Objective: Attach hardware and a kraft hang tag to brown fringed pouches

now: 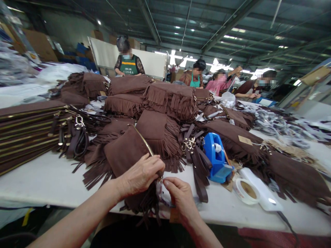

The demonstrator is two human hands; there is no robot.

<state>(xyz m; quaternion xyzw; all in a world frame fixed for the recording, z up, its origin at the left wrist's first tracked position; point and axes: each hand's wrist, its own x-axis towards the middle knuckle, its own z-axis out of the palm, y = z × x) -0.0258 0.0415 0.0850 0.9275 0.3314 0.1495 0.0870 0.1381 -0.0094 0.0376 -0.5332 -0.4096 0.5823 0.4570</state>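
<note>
A dark brown fringed bag [124,151] with a gold zipper lies at the front of the table, its lower fringe hanging at the near edge. My left hand [144,172] is closed around the bag's corner at the zipper end. Close beside it, my right hand [181,196] pinches at a small metallic piece by that corner; what exactly is between the fingertips is too small to make out. Clear plastic [164,194] shows between the hands, and a brown card tag [174,215] hangs below my right hand.
A stack of zippered brown pieces [26,134] stands left. Fringed bags [168,100] are piled ahead. To the right are wrist straps [199,168], a blue tape dispenser [215,155], a tape roll [238,189] and a corded white device [266,194]. Several people work across the table.
</note>
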